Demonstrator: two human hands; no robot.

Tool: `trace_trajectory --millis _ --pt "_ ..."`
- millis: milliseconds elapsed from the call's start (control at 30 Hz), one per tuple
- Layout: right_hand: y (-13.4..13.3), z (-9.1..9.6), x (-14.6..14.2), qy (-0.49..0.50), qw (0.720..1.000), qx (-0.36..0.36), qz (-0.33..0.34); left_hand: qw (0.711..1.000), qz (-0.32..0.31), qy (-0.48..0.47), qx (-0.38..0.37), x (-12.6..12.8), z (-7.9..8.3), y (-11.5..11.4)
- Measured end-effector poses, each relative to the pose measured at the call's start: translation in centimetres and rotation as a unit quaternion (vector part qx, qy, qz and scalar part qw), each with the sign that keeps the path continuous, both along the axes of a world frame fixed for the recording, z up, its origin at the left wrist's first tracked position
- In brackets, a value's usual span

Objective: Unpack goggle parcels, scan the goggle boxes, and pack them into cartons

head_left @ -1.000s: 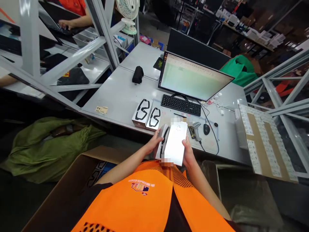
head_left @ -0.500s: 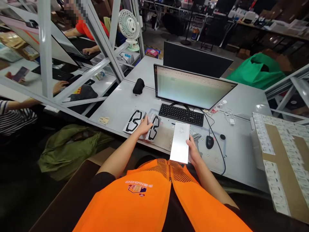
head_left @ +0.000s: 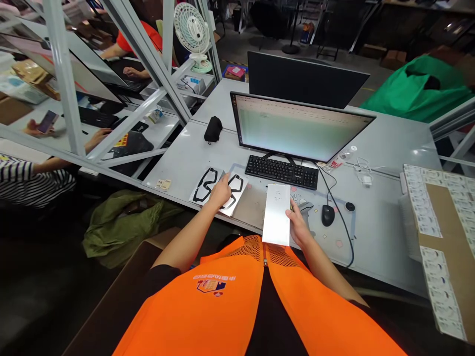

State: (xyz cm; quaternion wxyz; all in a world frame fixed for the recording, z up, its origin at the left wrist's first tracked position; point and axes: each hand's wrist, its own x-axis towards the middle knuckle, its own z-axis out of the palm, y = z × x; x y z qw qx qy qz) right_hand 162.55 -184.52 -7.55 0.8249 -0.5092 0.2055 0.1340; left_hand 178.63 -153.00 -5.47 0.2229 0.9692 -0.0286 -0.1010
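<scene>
My right hand (head_left: 299, 228) grips the lower right edge of a flat white packet (head_left: 276, 215), which stands tilted over the table's front edge. My left hand (head_left: 220, 193) lies on a pair of white boxes (head_left: 222, 190) printed with black eyeglass-frame outlines. The fingers cover the place where the boxes meet. Whether that hand grips a box, I cannot tell. A bare grey patch of the table (head_left: 252, 207) separates the boxes from the packet.
A black keyboard (head_left: 281, 172) and monitor (head_left: 300, 127) stand beyond the packet, with a wired mouse (head_left: 328, 215) to the right. A cardboard sheet of white labels (head_left: 441, 232) lies far right. Co-workers' hands (head_left: 97, 138) show beyond a white metal frame (head_left: 148, 64), left.
My left hand has left the packet and moved forward and left onto the boxes, now lying flat on the table. My right hand still holds the packet, and the view has tilted.
</scene>
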Motion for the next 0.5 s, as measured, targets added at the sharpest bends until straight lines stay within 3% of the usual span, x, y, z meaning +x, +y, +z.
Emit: trace_trajectory --millis 100,167,267,367,433,500 --pt "0.2 -0.3 0.3 -0.004 1.000 -0.004 -0.009 0.999 0.000 -0.046 0.009 -0.4 0.7 -0.2" --pt "0.3 -0.3 0.6 -0.016 0.999 -0.043 -0.017 0.997 -0.010 -0.067 -0.025 -1.4 1.1 -1.3" --pt "0.9 -0.2 0.7 -0.056 0.982 -0.182 -0.021 0.982 -0.029 -0.018 -0.184 -4.4 1.4 -4.6" --pt "2.0 -0.4 0.5 -0.112 0.946 -0.304 -0.034 0.935 -0.063 0.104 -0.332 -8.0 0.9 -8.8" --pt "2.3 -1.1 0.1 -0.145 0.938 -0.313 -0.025 0.918 -0.049 0.149 -0.363 -9.4 -0.2 -10.7" --pt "1.7 -2.4 -0.2 -0.159 0.949 -0.272 0.013 0.909 0.015 0.177 -0.377 -9.5 -1.6 -11.3"
